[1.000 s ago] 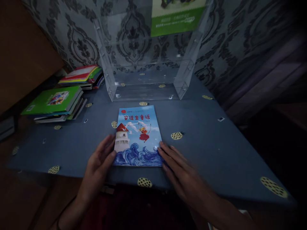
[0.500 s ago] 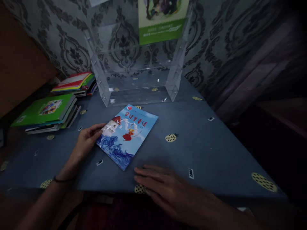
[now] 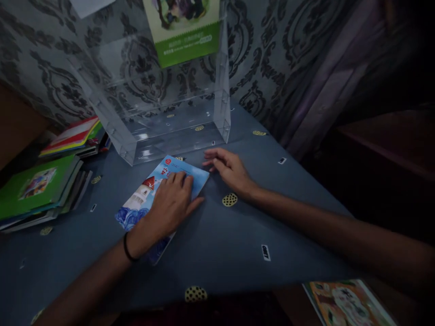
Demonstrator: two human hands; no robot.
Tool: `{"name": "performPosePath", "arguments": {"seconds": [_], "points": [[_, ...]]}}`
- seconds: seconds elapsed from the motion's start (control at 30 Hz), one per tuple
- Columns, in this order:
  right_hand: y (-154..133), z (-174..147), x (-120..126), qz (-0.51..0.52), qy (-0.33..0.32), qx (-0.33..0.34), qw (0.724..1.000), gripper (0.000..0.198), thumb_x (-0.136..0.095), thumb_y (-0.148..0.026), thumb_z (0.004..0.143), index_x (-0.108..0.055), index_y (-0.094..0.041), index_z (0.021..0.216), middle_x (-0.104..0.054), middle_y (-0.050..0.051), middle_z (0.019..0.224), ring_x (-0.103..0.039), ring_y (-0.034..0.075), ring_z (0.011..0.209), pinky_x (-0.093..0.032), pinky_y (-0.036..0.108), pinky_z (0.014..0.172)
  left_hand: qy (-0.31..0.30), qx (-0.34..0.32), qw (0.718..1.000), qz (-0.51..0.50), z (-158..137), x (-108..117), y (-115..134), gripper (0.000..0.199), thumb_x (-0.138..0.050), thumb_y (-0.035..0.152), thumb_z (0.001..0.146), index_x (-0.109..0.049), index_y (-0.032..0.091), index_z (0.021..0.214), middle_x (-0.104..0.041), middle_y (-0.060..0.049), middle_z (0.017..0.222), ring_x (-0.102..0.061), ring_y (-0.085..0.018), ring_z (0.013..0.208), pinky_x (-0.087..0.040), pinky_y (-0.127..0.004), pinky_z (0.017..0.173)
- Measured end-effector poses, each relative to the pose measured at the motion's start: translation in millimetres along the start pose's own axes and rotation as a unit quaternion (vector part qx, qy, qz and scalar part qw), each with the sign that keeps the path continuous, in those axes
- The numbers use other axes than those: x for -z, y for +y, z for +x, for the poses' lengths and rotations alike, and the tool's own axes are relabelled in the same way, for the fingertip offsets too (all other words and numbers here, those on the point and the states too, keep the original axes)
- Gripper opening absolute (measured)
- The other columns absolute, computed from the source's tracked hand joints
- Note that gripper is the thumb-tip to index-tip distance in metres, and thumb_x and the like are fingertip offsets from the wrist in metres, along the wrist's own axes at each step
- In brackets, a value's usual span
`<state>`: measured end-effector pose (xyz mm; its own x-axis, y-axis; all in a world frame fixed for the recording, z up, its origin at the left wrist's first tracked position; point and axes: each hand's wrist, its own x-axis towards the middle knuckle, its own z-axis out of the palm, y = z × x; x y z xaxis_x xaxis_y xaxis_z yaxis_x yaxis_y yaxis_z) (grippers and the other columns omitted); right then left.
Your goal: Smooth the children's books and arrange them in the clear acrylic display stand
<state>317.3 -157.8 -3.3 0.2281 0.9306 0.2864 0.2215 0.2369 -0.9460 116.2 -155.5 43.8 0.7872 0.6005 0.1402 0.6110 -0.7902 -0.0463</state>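
Observation:
A blue picture book (image 3: 137,199) with a red-roofed tower and waves on its cover lies slantwise on the table. My left hand (image 3: 173,199) rests palm down across the cover, fingers stretched out, hiding much of the title and the waves. A dark band circles that wrist. Just past the book's upper right corner is my right hand (image 3: 229,170), fingers slightly bent and apart, holding nothing. Behind both stands a clear acrylic rack (image 3: 176,140), with a green-edged book (image 3: 188,47) on its upper part.
Two stacks of books are at the left: one topped by a green book (image 3: 41,185), another by a red and yellow one (image 3: 73,136). A colourful book (image 3: 343,303) shows below the table's front edge. The blue tablecloth (image 3: 234,258) bears pineapple prints. A curtain (image 3: 326,86) hangs at right.
My left hand has gone from the book's left edge onto its cover. My right hand has moved from the near edge up to the book's far right corner. The view has shifted right.

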Motion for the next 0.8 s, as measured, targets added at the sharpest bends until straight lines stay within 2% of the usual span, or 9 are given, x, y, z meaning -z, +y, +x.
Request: {"name": "performPosePath", "arguments": {"seconds": [0.1,0.27,0.4,0.57,0.8], "points": [[8,-1,1,0.005,-0.014,0.002,1.000,0.031,-0.045,-0.011,0.091,-0.065,-0.017,0.113,-0.073,0.010,0.107,-0.074,0.018,0.089,-0.061,0.033,0.076,-0.040,0.017,0.999,0.022,17,4,7,0.036,-0.051,0.048,0.099,-0.057,0.014,0.109,-0.061,-0.015,0.114,-0.056,-0.033,0.109,-0.051,-0.049,0.090],[0,-7,11,-0.024,-0.068,0.016,0.997,0.036,-0.042,-0.007,0.091,-0.064,-0.016,0.119,-0.074,0.009,0.102,-0.072,0.017,0.092,-0.060,0.035,0.083,-0.078,0.037,0.995,0.046,30,14,9,0.023,-0.054,0.037,0.098,-0.061,0.015,0.103,-0.063,-0.013,0.106,-0.058,-0.030,0.104,-0.054,-0.039,0.081],[-4,-7,17,-0.046,-0.094,0.042,0.994,0.037,-0.042,-0.004,0.091,-0.065,-0.018,0.118,-0.076,0.006,0.101,-0.072,0.016,0.096,-0.058,0.036,0.088,-0.082,0.045,0.995,-0.019,34,21,3,0.024,-0.049,0.032,0.098,-0.065,0.016,0.106,-0.068,-0.011,0.104,-0.063,-0.029,0.101,-0.053,-0.039,0.083],[-7,-6,21,-0.044,-0.111,0.029,0.992,0.034,-0.043,-0.005,0.093,-0.065,-0.017,0.116,-0.076,0.006,0.100,-0.073,0.016,0.097,-0.057,0.034,0.088,-0.078,0.043,0.992,-0.090,36,22,-10,0.029,-0.046,0.032,0.097,-0.068,0.018,0.111,-0.070,-0.009,0.100,-0.066,-0.027,0.093,-0.052,-0.040,0.083],[-8,-4,24,-0.029,-0.118,0.023,0.992,0.038,-0.044,-0.002,0.089,-0.065,-0.016,0.117,-0.077,0.006,0.100,-0.073,0.016,0.095,-0.057,0.032,0.086,-0.078,0.033,0.985,-0.148,36,22,-17,0.035,-0.039,0.038,0.099,-0.069,0.019,0.100,-0.069,-0.006,0.094,-0.065,-0.024,0.087,-0.052,-0.039,0.082]]}}
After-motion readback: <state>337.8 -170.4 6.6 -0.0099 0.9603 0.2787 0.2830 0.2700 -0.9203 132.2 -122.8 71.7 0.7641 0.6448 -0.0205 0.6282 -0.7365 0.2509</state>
